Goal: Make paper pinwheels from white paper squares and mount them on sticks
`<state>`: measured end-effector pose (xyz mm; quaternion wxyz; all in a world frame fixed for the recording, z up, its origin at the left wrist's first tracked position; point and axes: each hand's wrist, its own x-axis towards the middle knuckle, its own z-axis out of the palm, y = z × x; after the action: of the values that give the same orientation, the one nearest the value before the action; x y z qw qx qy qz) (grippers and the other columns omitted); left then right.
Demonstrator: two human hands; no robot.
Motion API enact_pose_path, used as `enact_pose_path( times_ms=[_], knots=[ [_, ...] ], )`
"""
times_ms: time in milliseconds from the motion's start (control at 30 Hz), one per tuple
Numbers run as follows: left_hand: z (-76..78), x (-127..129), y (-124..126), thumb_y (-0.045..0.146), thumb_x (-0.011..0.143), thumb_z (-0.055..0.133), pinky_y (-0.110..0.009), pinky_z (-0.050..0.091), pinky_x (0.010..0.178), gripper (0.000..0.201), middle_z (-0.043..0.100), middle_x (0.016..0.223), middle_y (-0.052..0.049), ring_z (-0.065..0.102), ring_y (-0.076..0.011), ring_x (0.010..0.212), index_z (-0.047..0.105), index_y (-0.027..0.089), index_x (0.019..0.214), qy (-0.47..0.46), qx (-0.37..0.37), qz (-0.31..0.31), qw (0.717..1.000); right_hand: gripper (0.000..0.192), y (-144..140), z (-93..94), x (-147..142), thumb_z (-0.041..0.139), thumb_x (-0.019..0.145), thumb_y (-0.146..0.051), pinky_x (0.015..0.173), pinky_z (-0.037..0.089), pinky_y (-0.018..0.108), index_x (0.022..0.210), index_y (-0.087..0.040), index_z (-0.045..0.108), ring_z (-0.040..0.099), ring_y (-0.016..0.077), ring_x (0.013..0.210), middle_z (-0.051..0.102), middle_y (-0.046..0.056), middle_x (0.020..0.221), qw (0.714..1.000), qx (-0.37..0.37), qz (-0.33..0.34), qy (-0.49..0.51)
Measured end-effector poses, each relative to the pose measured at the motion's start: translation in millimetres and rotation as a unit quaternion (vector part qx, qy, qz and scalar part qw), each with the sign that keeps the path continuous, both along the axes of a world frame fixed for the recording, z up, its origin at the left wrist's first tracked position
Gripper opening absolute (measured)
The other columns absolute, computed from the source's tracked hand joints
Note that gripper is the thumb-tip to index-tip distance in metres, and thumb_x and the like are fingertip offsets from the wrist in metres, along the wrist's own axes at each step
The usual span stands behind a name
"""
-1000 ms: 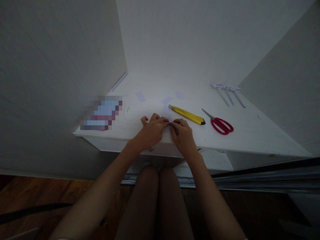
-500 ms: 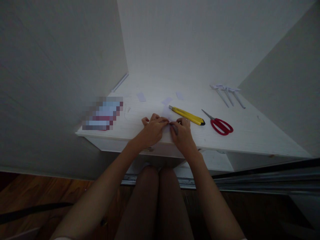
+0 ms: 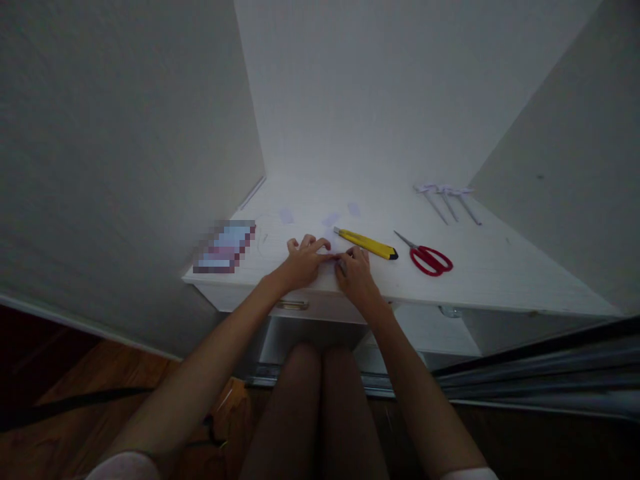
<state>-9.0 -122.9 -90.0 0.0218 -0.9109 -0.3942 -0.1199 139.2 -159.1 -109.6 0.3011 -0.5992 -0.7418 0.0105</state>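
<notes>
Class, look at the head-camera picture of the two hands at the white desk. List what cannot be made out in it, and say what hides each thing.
- What the left hand and right hand press between them: covered by the fingers, dim light.
- The flat item at the desk's left edge: blurred out.
- The white pieces at the back right: too small to identify.
- The scraps beyond the yellow knife: pale against the white desk.
</notes>
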Motion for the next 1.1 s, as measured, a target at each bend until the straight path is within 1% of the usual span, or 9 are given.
enact_pose_path(
  times_ms=[167, 267, 433, 700, 800, 867, 933, 1000, 1100],
  knots=[
    [8.0, 8, -5, 0.002, 0.070, 0.035, -0.042, 0.026, 0.071, 0.051, 0.047, 0.121, -0.004, 0.034, -0.0258, 0.103, 0.059, 0.029, 0.106, 0.017, -0.022, -0.004, 1.000, 0.021, 8, 7.4, 12, 0.049, 0.081, -0.024, 0.079, 0.036, 0.037, 0.091, -0.018, 0.067, 0.044, 0.0227, 0.089, 0.052, 0.011, 0.090, 1.000, -0.024, 0.015, -0.007],
    [10.0, 12, -14, 0.001, 0.069, 0.034, -0.040, 0.027, 0.070, 0.047, 0.049, 0.119, -0.004, 0.035, -0.0249, 0.103, 0.061, 0.024, 0.099, 0.010, -0.038, -0.002, 0.999, 0.023, 15, 13.8, 26, 0.049, 0.083, -0.032, 0.077, 0.037, 0.037, 0.088, -0.020, 0.068, 0.044, 0.0227, 0.091, 0.053, 0.010, 0.092, 0.997, -0.035, 0.059, -0.023],
    [9.1, 4, -14, 0.003, 0.073, 0.033, -0.040, 0.026, 0.072, 0.046, 0.051, 0.117, -0.002, 0.035, -0.0237, 0.103, 0.059, 0.027, 0.102, -0.017, -0.035, -0.026, 0.999, 0.018, 26, 23.2, 46, 0.052, 0.082, -0.029, 0.084, 0.035, 0.038, 0.091, -0.022, 0.067, 0.044, 0.0207, 0.097, 0.054, 0.008, 0.099, 0.981, -0.038, 0.185, -0.053],
    [12.3, -5, -4, 0.021, 0.087, 0.030, -0.049, 0.024, 0.083, 0.033, 0.051, 0.120, -0.007, 0.035, -0.0263, 0.109, 0.050, 0.019, 0.113, 0.039, 0.015, -0.104, 0.994, 0.022, 41, 36.6, 53, 0.049, 0.084, -0.033, 0.083, 0.036, 0.042, 0.087, -0.024, 0.068, 0.046, 0.0226, 0.097, 0.055, 0.007, 0.102, 0.966, -0.082, 0.229, -0.091],
    [10.2, -2, -7, 0.031, 0.090, 0.026, -0.050, 0.024, 0.085, 0.035, 0.052, 0.117, -0.009, 0.035, -0.0264, 0.111, 0.050, 0.017, 0.111, 0.032, 0.028, -0.101, 0.994, 0.022, 46, 48.4, 67, 0.048, 0.084, -0.033, 0.083, 0.037, 0.039, 0.091, -0.026, 0.068, 0.048, 0.0223, 0.098, 0.053, 0.008, 0.106, 0.974, -0.040, 0.199, -0.105],
    [7.9, 0, -9, 0.035, 0.091, 0.023, -0.050, 0.025, 0.086, 0.038, 0.052, 0.117, -0.010, 0.036, -0.0263, 0.112, 0.050, 0.016, 0.110, 0.030, 0.032, -0.091, 0.995, 0.028, 48, 55.1, 78, 0.046, 0.085, -0.032, 0.081, 0.038, 0.039, 0.108, -0.029, 0.061, 0.050, 0.0231, 0.095, 0.053, 0.010, 0.107, 0.976, -0.025, 0.155, -0.148],
    [5.6, 1, -13, 0.037, 0.091, 0.021, -0.051, 0.025, 0.087, 0.041, 0.051, 0.119, -0.011, 0.036, -0.0266, 0.113, 0.049, 0.015, 0.111, 0.031, 0.038, -0.080, 0.996, 0.043, 50, 56.7, 87, 0.046, 0.084, -0.032, 0.074, 0.041, 0.036, 0.127, -0.029, 0.045, 0.054, 0.0224, 0.084, 0.056, 0.012, 0.100, 0.972, -0.056, 0.115, -0.197],
    [3.9, 2, -17, 0.040, 0.091, 0.019, -0.052, 0.024, 0.088, 0.044, 0.050, 0.120, -0.012, 0.035, -0.0270, 0.114, 0.048, 0.014, 0.112, 0.034, 0.048, -0.071, 0.996, 0.052, 53, 52.6, 92, 0.044, 0.083, -0.027, 0.065, 0.042, 0.032, 0.134, -0.032, 0.033, 0.056, 0.0193, 0.069, 0.059, 0.010, 0.089, 0.958, -0.108, 0.101, -0.246],
    [3.1, 4, -22, 0.044, 0.090, 0.019, -0.052, 0.025, 0.090, 0.048, 0.049, 0.121, -0.014, 0.035, -0.0273, 0.116, 0.047, 0.013, 0.114, 0.038, 0.060, -0.062, 0.996, 0.055, 57, 42.9, 92, 0.043, 0.081, -0.020, 0.059, 0.041, 0.030, 0.133, -0.033, 0.034, 0.055, 0.0165, 0.057, 0.062, 0.008, 0.080, 0.940, -0.155, 0.101, -0.286]
  ],
)
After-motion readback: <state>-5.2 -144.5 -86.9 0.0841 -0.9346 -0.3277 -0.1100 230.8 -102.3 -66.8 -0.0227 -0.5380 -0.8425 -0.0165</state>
